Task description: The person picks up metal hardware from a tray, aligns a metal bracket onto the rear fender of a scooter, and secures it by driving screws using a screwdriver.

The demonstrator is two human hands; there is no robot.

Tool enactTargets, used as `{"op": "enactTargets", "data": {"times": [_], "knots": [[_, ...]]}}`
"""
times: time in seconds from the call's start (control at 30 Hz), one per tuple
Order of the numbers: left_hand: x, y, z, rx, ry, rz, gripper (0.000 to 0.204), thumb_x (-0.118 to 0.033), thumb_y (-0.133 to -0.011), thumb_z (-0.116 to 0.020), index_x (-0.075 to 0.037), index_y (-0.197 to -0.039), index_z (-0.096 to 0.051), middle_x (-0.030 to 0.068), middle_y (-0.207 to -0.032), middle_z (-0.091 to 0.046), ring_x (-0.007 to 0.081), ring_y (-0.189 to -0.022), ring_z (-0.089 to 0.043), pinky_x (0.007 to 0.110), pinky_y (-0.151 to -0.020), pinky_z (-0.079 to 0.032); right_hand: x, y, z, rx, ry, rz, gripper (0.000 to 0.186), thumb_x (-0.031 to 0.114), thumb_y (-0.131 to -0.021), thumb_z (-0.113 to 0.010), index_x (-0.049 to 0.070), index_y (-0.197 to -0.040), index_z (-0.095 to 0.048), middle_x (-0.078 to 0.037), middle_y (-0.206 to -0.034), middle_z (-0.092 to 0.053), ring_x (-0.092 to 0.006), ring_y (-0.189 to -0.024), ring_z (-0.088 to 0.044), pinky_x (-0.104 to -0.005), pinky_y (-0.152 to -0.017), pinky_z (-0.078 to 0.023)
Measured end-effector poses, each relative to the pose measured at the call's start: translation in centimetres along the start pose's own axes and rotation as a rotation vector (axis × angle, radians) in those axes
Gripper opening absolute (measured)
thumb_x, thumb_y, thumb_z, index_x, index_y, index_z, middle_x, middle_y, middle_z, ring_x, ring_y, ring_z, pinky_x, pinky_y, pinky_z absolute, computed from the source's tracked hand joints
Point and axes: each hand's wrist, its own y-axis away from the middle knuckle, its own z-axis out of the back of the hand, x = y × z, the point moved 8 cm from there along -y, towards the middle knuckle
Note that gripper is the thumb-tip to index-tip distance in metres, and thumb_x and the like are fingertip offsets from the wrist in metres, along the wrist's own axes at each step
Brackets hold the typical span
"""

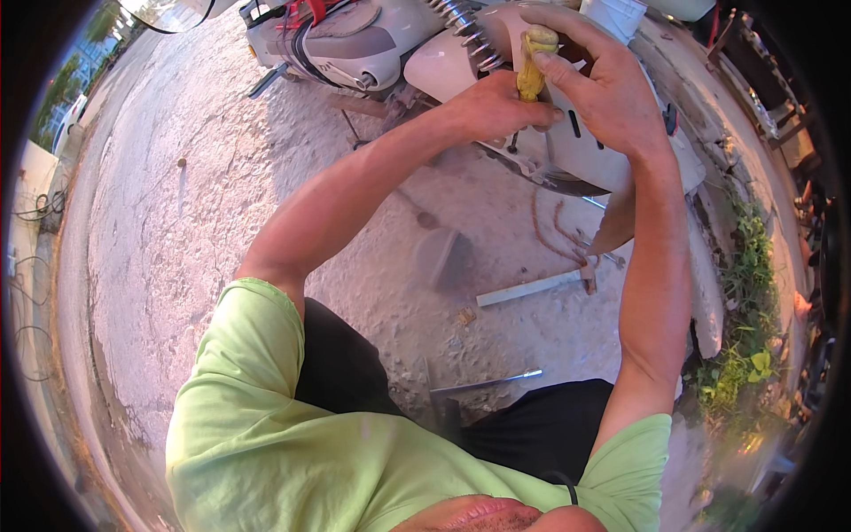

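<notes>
Gripping a yellow rag (534, 66) with both hands at the far side of the scene, over the rear of a white scooter (372, 44); left hand (496, 111) clenched around the rag's lower end, right hand (603, 89) pinching its upper end between thumb and fingers, so the rag stands stretched upright between them; held that way it looks pulled taut, likely to wring it or to work it against a part, cannot tell which; rag sits just right of the chrome spring (470, 35) of the shock, near but contact unclear; pale fender (612, 155) lies under the right hand, partly hidden by it; both forearms reach far forward from the near edge, elbows wide, which puts the hands at the scooter's height; on the sandy ground (177, 248) between person and scooter lie a white bar (527, 289) and, nearer, a slim metal rod (492, 383), both well apart from the hands, set down within reach; rusty chain (554, 232) lies by the bar's far right; weeds (745, 355) along the right edge.
</notes>
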Motion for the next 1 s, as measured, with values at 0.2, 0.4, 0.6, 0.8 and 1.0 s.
{"op": "enactTargets", "data": {"times": [0.2,0.4,0.6,0.8,1.0], "knots": [[0.0,-0.5,-0.8,-0.046,0.065,-0.133,0.039,-0.036,-0.086,-0.074,-0.003,-0.107,-0.074,0.0101,-0.090,-0.075,0.0207,-0.085,-0.070,0.036,-0.079,-0.055,-1.6,0.5,-0.3,-0.033,0.321,-0.330,0.042,0.031,-0.085,-0.079,0.006,-0.118,-0.070,-0.011,-0.099,-0.074,-0.0231,-0.087,-0.070,-0.0377,-0.077,-0.054],[-0.3,0.1,0.4,-0.065,-0.079,-0.111,0.046,-0.042,-0.083,-0.077,-0.002,-0.107,-0.072,0.0148,-0.089,-0.074,0.0249,-0.084,-0.070,0.039,-0.080,-0.056,-3.5,1.0,-1.4,0.050,-0.251,-0.390,0.036,0.017,-0.091,-0.074,0.004,-0.124,-0.069,-0.009,-0.103,-0.070,-0.0142,-0.088,-0.063,-0.0285,-0.078,-0.053],[-1.2,0.7,0.0,-0.037,-0.025,-0.023,0.048,-0.040,-0.081,-0.079,0.000,-0.107,-0.072,0.0143,-0.091,-0.074,0.0250,-0.086,-0.071,0.039,-0.081,-0.056,-3.8,1.2,-1.5,-0.047,0.117,-0.398,0.042,0.016,-0.092,-0.074,0.002,-0.131,-0.065,-0.007,-0.104,-0.071,-0.0134,-0.089,-0.063,-0.0290,-0.079,-0.052],[0.0,0.5,0.4,0.001,-0.111,0.042,0.050,-0.040,-0.080,-0.080,0.000,-0.109,-0.072,0.0141,-0.095,-0.075,0.0253,-0.090,-0.071,0.039,-0.084,-0.055,-2.5,0.5,-1.5,-0.001,-0.415,-0.288,0.042,0.027,-0.089,-0.079,0.000,-0.119,-0.067,-0.013,-0.105,-0.074,-0.0205,-0.089,-0.071,-0.0342,-0.079,-0.055],[0.1,-0.5,0.2,-0.058,-0.013,-0.174,0.048,-0.042,-0.082,-0.079,0.000,-0.106,-0.072,0.0143,-0.094,-0.075,0.0255,-0.089,-0.070,0.038,-0.084,-0.055,-3.4,0.8,-1.0,-0.080,0.225,-0.264,0.045,0.035,-0.089,-0.079,0.003,-0.120,-0.070,-0.014,-0.099,-0.075,-0.0229,-0.089,-0.072,-0.0368,-0.083,-0.055]]}}
